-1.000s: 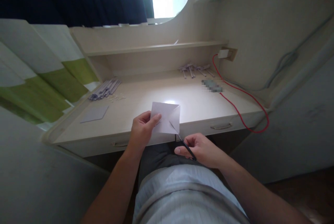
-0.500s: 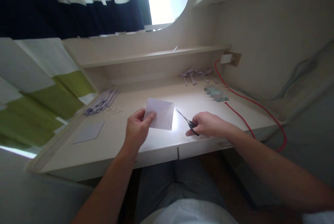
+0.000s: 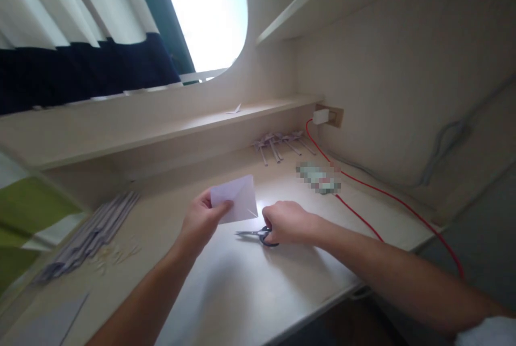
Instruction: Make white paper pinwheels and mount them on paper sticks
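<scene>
My left hand pinches a square sheet of pale lilac paper between thumb and fingers, above the desk. Diagonal creases run over the sheet, and a slit shows near its lower right corner. Just right of and below it, my right hand is closed round the dark handles of a pair of scissors. The blades point left, close to the desk top, and look nearly closed. They are apart from the paper.
Rolled paper sticks and small pale scraps lie at the left, with a flat sheet nearer. Paper pinwheels on sticks rest at the back. A blurred-out object and red cable lie right.
The camera view has turned to the right. My right hand has brought the scissors lower and to the left, below the paper. The sheet has tilted in my left hand.
</scene>
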`<state>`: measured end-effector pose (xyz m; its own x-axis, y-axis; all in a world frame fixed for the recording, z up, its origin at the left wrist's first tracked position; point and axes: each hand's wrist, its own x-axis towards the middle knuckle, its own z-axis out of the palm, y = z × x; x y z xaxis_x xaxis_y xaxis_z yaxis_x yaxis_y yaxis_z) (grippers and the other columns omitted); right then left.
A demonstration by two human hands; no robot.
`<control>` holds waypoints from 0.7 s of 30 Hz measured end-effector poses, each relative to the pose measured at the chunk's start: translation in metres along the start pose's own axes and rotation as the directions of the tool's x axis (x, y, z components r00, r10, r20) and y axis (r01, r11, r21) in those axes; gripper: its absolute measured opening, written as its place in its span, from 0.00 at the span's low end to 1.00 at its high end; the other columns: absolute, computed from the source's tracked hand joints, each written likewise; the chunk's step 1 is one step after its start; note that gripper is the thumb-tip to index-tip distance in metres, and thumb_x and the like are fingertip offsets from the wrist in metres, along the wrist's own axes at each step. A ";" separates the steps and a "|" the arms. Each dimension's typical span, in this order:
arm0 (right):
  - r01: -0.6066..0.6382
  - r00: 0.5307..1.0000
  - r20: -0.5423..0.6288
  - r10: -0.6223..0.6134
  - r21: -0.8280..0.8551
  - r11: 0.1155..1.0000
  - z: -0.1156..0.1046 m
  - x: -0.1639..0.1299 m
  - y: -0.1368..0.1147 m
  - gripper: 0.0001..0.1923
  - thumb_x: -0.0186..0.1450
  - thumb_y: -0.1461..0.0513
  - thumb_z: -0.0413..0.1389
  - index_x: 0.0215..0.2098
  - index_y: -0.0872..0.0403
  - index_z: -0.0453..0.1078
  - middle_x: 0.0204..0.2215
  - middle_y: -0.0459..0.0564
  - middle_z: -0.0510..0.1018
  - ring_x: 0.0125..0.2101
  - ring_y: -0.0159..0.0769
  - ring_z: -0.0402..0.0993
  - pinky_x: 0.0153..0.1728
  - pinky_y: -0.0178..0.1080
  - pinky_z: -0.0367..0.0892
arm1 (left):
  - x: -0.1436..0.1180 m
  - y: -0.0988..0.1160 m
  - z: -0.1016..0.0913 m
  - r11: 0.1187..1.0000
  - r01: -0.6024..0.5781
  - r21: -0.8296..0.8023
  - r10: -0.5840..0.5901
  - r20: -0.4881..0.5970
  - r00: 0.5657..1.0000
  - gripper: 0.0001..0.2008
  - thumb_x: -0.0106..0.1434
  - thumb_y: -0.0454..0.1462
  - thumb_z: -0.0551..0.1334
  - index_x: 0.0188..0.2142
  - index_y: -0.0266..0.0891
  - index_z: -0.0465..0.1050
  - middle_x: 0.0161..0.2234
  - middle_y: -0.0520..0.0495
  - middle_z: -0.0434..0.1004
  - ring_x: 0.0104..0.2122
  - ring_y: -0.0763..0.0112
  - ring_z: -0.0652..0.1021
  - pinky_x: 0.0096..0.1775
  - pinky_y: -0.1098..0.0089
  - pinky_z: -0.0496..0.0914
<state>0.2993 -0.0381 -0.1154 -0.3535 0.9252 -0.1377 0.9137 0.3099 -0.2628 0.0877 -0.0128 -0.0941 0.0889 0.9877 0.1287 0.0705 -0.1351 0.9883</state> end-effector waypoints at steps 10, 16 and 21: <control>-0.031 0.994 0.113 0.014 0.152 0.988 0.002 0.031 0.007 0.12 0.54 0.53 0.65 0.33 0.51 0.82 0.28 0.53 0.83 0.27 0.40 0.76 0.22 0.36 0.56 | 0.075 -0.022 -0.005 0.995 0.025 -0.092 -0.019 0.064 0.998 0.18 0.46 0.41 0.79 0.35 0.35 0.83 0.30 0.44 0.85 0.32 0.61 0.82 0.35 0.68 0.75; -0.045 0.998 0.048 0.029 0.378 0.925 -0.007 0.052 0.016 0.13 0.52 0.56 0.70 0.35 0.52 0.80 0.30 0.49 0.83 0.27 0.35 0.73 0.25 0.34 0.59 | 0.083 -0.020 -0.018 0.995 0.066 -0.077 -0.059 0.100 0.993 0.16 0.48 0.45 0.77 0.32 0.35 0.84 0.30 0.41 0.86 0.29 0.60 0.82 0.32 0.67 0.74; 0.180 0.929 -0.331 0.166 0.794 0.580 -0.009 0.063 0.024 0.10 0.67 0.57 0.61 0.43 0.53 0.74 0.32 0.48 0.81 0.26 0.32 0.74 0.30 0.35 0.69 | 0.077 -0.030 -0.026 0.979 0.192 -0.063 -0.176 0.197 0.964 0.16 0.49 0.46 0.75 0.30 0.34 0.83 0.28 0.40 0.85 0.24 0.63 0.79 0.27 0.68 0.71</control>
<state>0.3010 0.0292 -0.1218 -0.1107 0.9833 0.1446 0.3076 0.1723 -0.9358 0.0671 0.0693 -0.1114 0.2689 0.9609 -0.0661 0.0236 0.0620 0.9978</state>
